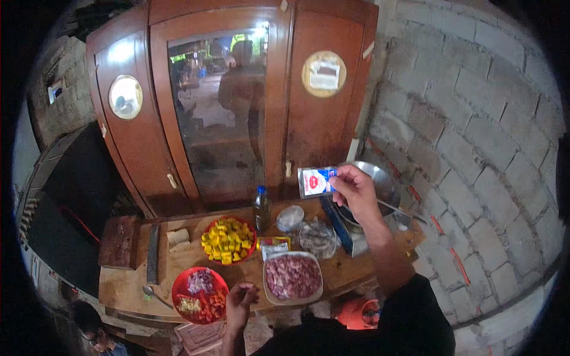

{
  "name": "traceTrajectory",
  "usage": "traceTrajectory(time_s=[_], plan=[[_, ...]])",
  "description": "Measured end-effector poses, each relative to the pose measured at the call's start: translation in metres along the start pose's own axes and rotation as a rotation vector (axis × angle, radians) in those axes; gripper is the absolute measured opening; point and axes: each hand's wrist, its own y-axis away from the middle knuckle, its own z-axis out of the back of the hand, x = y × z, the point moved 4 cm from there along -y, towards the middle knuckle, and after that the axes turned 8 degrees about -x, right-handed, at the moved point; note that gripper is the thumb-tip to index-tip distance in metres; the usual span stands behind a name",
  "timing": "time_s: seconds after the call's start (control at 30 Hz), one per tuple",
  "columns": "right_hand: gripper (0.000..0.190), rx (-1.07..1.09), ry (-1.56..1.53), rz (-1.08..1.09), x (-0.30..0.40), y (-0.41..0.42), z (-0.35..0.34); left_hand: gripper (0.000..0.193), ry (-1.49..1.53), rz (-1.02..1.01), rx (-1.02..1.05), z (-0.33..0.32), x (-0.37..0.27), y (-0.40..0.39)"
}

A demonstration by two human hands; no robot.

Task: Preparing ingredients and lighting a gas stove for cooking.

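My right hand [356, 191] holds up a small printed seasoning packet [315, 182] by its right end, over the back of the table. Low between the red plate of chopped vegetables [200, 294] and the white bowl of cut raw meat [293, 277], my left hand [240, 302] hovers with bent fingers, and nothing shows in it. Behind the meat bowl lie a white sachet [274, 251] and a yellow-and-red packet [282, 240]. A red plate of cubed squash [228, 240] sits to their left. A bottle with a blue cap [261, 208] stands behind.
On the wooden table [352, 269] are a spoon [156, 296], a dark flat bar [152, 253], a wooden block [119, 242] and bagged food [317, 239]. A metal pan [378, 178] sits on a stove at right. A person [95, 331] is at lower left.
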Motion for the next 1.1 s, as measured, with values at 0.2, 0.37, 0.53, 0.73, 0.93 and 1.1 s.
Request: traceTrajectory(time_s=[0.2,0.37,0.53,0.73,0.93,1.1], plan=[[0.011,-0.077,-0.168,-0.058,-0.004,0.052,-0.006,0.014,-0.098,0.037,0.130,-0.012,0.007,0.001],[0.018,-0.008,-0.124,-0.296,-0.094,0.144,-0.003,0.019,-0.148,0.069,0.233,-0.012,0.024,0.017],[0.027,0.063,-0.127,-0.449,-0.136,0.242,-0.026,0.029,-0.167,0.178,0.337,-0.020,0.038,0.040],[0.041,0.168,-0.210,-0.634,-0.181,0.329,-0.039,0.034,-0.309,0.177,0.391,-0.044,0.062,0.045],[0.039,0.178,0.109,-0.434,-0.171,0.318,-0.021,0.023,-0.503,0.007,0.307,-0.060,0.055,0.041],[0.021,0.161,0.119,-0.438,-0.144,0.299,-0.013,0.025,-0.424,0.098,0.434,-0.071,0.049,0.046]])
